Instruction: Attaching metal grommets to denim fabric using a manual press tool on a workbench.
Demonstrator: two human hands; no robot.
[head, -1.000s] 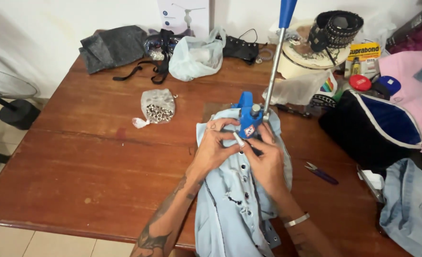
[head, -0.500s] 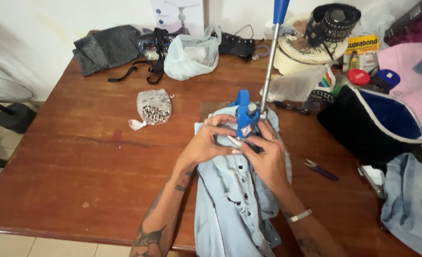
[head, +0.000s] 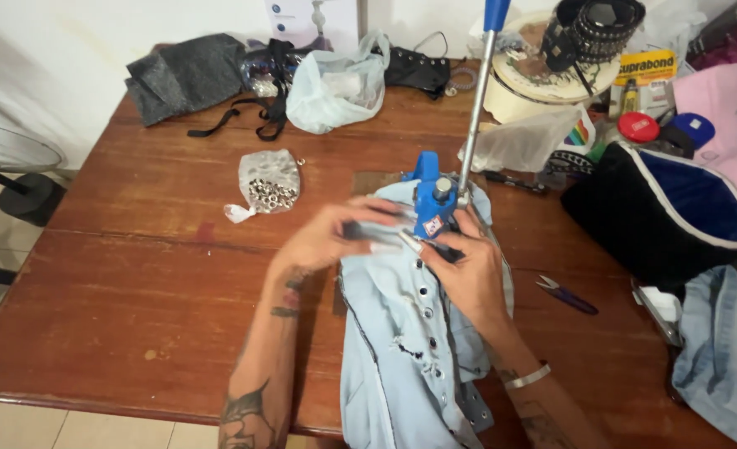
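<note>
A pale blue denim garment with a row of dark studs lies on the wooden table, its top edge under a blue hand press with a tall metal lever. My left hand rests on the denim just left of the press, fingers stretched toward it. My right hand presses the denim at the base of the press, fingertips at its lower jaw. Whether either hand pinches a small part is hidden by blur.
A clear bag of metal eyelets lies left of the press. Purple snips sit to the right, beside a black and blue bag. A pale plastic bag, grey cloth and black straps line the back.
My left hand has slid leftward and flattened over the denim. My right hand has stayed at the press base. The view has shifted slightly.
</note>
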